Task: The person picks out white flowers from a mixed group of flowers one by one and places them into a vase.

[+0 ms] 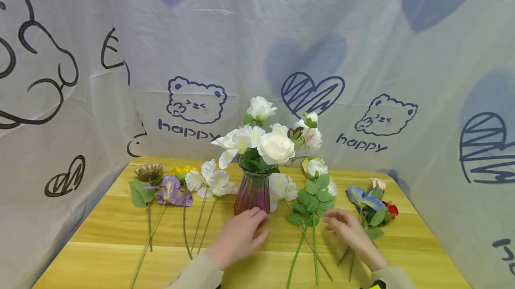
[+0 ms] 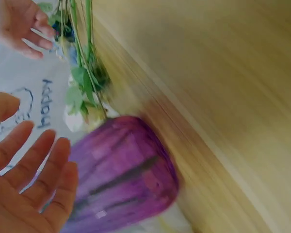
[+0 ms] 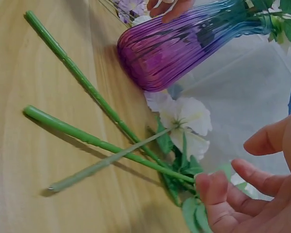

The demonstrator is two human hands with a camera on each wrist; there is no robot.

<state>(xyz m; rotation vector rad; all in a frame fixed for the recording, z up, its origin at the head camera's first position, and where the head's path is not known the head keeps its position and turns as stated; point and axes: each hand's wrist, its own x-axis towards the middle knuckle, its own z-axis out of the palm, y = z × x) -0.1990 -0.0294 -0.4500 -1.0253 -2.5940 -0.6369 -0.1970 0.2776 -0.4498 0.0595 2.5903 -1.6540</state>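
Note:
A ribbed glass vase (image 1: 252, 196), purple toward its base, stands upright with white flowers (image 1: 276, 146) in it. My left hand (image 1: 239, 236) is in front of the vase's lower part. In the left wrist view its fingers (image 2: 31, 160) are spread and slightly bent beside the purple glass; whether they touch it, I cannot tell. To the right of the vase lie white roses with green leaves (image 1: 314, 197) and crossed stems. My right hand (image 1: 351, 232) hovers by those leaves. The right wrist view shows its thumb apart from the fingers, the fingertips near one green stem (image 3: 106, 144).
Left of the vase lie white irises (image 1: 211, 181), a purple iris (image 1: 172, 190), a yellow flower (image 1: 184, 172) and a brownish flower (image 1: 149, 172). At the right are a blue flower (image 1: 365, 198) and a red rose (image 1: 391, 210). A printed cloth (image 1: 241, 56) hangs behind the wooden table (image 1: 100, 257).

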